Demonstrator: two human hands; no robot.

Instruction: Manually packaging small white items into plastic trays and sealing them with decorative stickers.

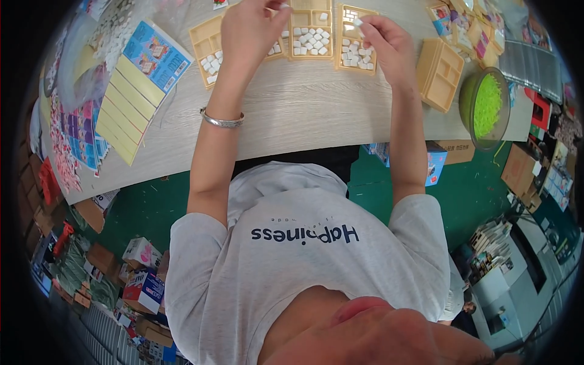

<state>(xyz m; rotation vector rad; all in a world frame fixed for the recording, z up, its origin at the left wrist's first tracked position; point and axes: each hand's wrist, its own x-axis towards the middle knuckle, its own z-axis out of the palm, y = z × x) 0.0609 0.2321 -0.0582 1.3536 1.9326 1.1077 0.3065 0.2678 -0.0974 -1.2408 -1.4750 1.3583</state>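
A row of tan compartment trays lies along the far side of the table. Small white cubes (311, 41) fill the near compartment of the middle tray (301, 18). My left hand (252, 30) is closed in a pinch on a small white cube (284, 6) at the top edge, above a tray it partly hides. The left tray (204, 44) also has cubes in its near part. Over the right tray (348, 31), my right hand (390, 47) pinches another white cube (358, 22) between thumb and finger. More cubes lie in that tray's near compartment.
Tan trays (439, 76) are stacked to the right, beside a bowl (467, 100) of bright green shreds (486, 104). Small packets (483, 38) lie at the far right. Printed yellow-and-blue sheets (131, 97) and a clear plastic bag (82, 67) cover the left side.
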